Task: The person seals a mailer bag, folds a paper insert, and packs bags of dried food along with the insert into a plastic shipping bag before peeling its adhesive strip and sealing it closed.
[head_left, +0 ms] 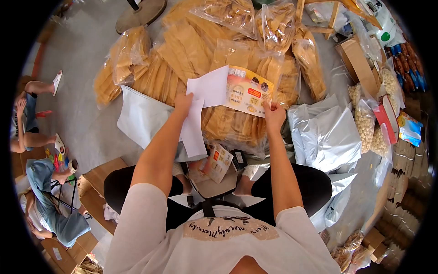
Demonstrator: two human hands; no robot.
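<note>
The left hand [183,105] pinches white papers [209,86]; the right hand [274,118] grips the printed sheet [242,93] over bagged brown pieces [235,125]; the step seems sheet handling; the next move calls for steady grips.

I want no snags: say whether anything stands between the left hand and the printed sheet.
White paper, held in the left hand, lies between it and the printed sheet, reaching that sheet's left edge. Nothing visible separates the right hand from the sheet.

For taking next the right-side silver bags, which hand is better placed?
Probably the right hand: nearer the silver plastic bags, though gripping a printed leaflet; the left hand, farther, holds white paper.
</note>
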